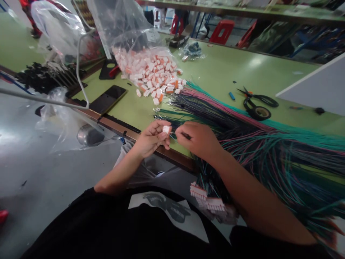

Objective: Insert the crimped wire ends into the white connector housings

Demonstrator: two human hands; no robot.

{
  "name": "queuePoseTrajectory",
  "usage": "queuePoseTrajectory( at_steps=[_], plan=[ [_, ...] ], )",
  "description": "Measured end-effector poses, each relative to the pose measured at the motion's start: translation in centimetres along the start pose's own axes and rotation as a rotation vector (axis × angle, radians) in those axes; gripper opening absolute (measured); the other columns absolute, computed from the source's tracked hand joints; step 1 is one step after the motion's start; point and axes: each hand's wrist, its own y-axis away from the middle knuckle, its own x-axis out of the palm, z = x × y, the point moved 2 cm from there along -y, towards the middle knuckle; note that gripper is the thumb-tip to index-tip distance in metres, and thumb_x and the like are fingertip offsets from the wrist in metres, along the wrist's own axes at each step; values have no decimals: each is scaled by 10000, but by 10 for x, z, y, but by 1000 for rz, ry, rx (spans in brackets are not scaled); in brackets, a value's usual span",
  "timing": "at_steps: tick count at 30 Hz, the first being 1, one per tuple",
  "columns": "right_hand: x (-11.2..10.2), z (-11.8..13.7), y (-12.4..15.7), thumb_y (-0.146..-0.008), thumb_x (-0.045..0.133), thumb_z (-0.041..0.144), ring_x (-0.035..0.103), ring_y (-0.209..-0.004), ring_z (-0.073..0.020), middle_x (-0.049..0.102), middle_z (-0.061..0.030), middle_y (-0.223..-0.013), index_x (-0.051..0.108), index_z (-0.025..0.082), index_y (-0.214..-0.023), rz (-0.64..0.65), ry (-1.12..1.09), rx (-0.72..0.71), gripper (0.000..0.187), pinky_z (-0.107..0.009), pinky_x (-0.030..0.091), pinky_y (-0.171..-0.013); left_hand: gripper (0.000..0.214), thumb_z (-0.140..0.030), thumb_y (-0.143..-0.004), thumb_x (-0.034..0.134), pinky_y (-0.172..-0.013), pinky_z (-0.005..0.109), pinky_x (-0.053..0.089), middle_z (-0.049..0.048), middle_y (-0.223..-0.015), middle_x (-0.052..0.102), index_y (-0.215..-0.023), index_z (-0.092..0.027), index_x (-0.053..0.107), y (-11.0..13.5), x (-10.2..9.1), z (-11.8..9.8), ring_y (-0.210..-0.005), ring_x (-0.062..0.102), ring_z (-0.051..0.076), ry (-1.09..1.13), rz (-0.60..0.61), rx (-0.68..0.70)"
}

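My left hand [151,140] pinches a small white-and-orange connector housing [166,129] between thumb and fingers, above the table's front edge. Close on its right, my right hand [201,139] is closed with the fingertips on a thin wire [173,133], whose end points at the housing. Whether the wire is inside the housing I cannot tell. Just beyond both hands lie long loose wires [229,120] in green, pink and black. A heap of similar white-and-orange housings [159,70] spills from a clear plastic bag [126,39].
Wired white connectors [207,199] hang in a bunch below the table edge, by my right forearm. Scissors [260,99] and black tape [260,112] lie at the right. A phone [109,99] rests at the left, near a bent metal rod [78,61].
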Motion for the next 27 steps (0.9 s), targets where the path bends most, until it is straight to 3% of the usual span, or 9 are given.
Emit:
queuePoseTrajectory(
  at_steps=[7,14,27],
  plan=[
    [2,3,-1,-727,433,180,415,-553,-112,504,-10,-555,486,188,-543,47,12,81,192,-247,258,-549,361,-308,-694,766,-497,182,523,-50,-652,593,-959,-177,559,0,3,5,-536,601,75,-42,-19,69],
    [5,0,-3,-726,431,185,453,-554,-109,569,-15,-572,505,180,-552,95,-129,123,190,-241,280,-556,322,-303,-722,746,-534,182,526,-52,-660,602,-958,-182,564,1,5,9,-547,610,69,-107,-67,137],
    [2,-8,-2,-665,488,191,418,-513,-76,520,39,-532,546,178,-573,76,-385,154,110,-212,305,-540,419,-374,-645,800,-512,173,529,-62,-636,608,-921,-166,563,-1,5,11,-497,597,56,-145,-137,147]
  ],
)
